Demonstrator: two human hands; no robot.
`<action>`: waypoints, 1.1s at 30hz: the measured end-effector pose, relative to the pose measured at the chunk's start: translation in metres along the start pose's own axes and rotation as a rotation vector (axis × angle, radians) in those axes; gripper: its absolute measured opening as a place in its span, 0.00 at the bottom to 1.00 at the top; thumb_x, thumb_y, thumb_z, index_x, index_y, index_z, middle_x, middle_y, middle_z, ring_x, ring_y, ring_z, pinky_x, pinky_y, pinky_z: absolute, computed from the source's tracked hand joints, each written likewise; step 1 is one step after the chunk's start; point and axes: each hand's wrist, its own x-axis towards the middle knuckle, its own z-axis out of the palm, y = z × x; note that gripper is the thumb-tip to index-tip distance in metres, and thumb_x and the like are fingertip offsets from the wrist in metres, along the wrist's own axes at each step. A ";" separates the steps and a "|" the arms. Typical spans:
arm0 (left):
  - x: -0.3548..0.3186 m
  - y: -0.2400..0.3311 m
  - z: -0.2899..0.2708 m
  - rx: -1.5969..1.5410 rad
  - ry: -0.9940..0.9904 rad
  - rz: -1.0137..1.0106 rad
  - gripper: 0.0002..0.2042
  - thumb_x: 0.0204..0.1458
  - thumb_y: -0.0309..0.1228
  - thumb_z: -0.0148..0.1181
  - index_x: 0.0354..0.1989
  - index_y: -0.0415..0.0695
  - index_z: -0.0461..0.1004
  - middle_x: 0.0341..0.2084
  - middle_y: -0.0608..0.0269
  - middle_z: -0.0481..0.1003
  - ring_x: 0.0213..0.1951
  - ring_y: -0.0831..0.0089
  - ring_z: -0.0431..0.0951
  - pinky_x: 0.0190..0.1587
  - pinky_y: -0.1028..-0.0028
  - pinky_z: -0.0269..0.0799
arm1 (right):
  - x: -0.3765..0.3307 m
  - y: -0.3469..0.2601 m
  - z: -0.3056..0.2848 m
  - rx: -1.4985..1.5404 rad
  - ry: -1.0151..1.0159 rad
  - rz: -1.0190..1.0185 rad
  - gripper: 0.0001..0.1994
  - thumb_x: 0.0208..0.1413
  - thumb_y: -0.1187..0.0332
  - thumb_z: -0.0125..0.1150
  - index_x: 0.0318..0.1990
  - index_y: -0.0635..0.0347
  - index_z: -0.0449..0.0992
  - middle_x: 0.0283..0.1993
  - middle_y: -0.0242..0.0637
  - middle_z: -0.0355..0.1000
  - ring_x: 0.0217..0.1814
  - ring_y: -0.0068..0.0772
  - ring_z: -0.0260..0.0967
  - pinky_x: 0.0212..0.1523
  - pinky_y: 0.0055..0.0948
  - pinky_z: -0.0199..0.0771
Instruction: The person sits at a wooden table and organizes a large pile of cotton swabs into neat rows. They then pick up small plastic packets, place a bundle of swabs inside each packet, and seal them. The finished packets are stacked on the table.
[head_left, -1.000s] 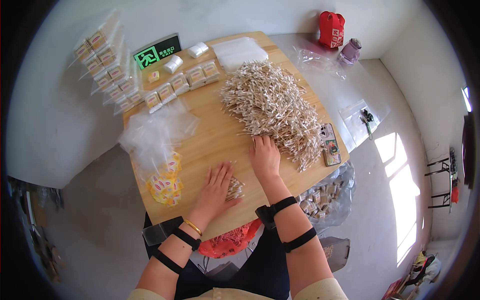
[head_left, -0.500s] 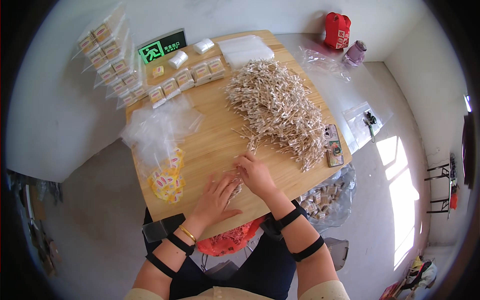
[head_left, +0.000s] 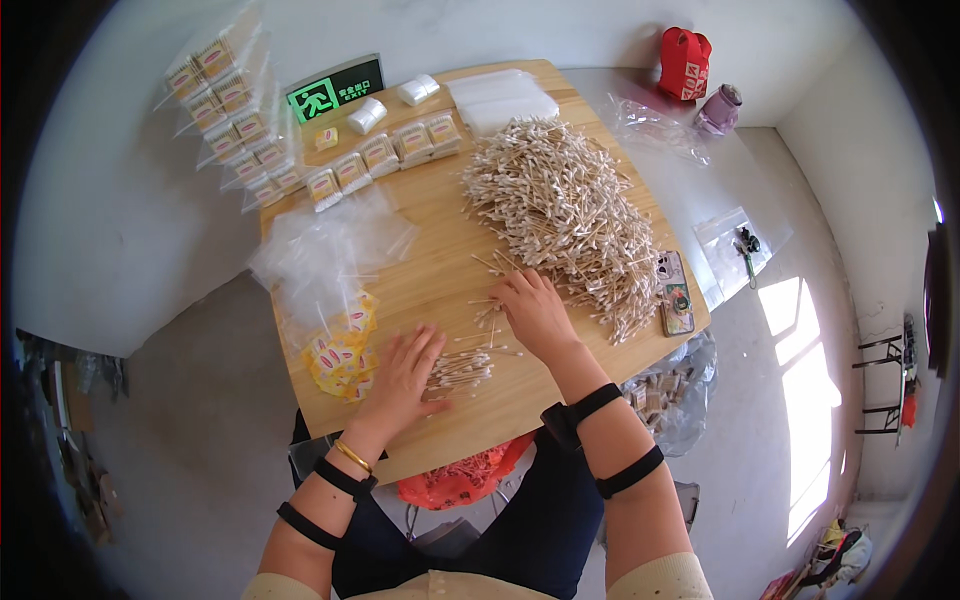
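My left hand (head_left: 398, 378) lies flat and open on the table, its fingers stretched out. Just to its right is a small bunch of cotton swabs (head_left: 462, 370), roughly lined up, with a few strays around it. Reaching farther forward, my right hand (head_left: 535, 315) has its fingers bent and closed over a few loose cotton swabs (head_left: 488, 305) at the near edge of a big heap of cotton swabs (head_left: 560, 200). Its fingertips partly hide what they hold.
Yellow paper cards (head_left: 342, 350) and clear plastic bags (head_left: 335, 250) lie at the left. Packed swab bundles (head_left: 380, 155) line the back, near a stack of bagged packs (head_left: 235, 120) and an exit sign (head_left: 335, 90). A phone (head_left: 675, 292) rests at the right edge.
My right hand has moved forward and right, from the small bunch to the heap's near edge. My left hand has slid left off the bunch, which now shows. The view has shifted slightly.
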 end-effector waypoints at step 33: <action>0.022 0.023 0.037 0.091 0.150 -0.079 0.43 0.59 0.48 0.63 0.76 0.36 0.53 0.75 0.47 0.55 0.78 0.48 0.51 0.78 0.46 0.42 | -0.046 -0.009 0.006 0.184 0.137 0.175 0.08 0.53 0.72 0.68 0.42 0.56 0.83 0.43 0.35 0.73 0.50 0.44 0.70 0.55 0.41 0.73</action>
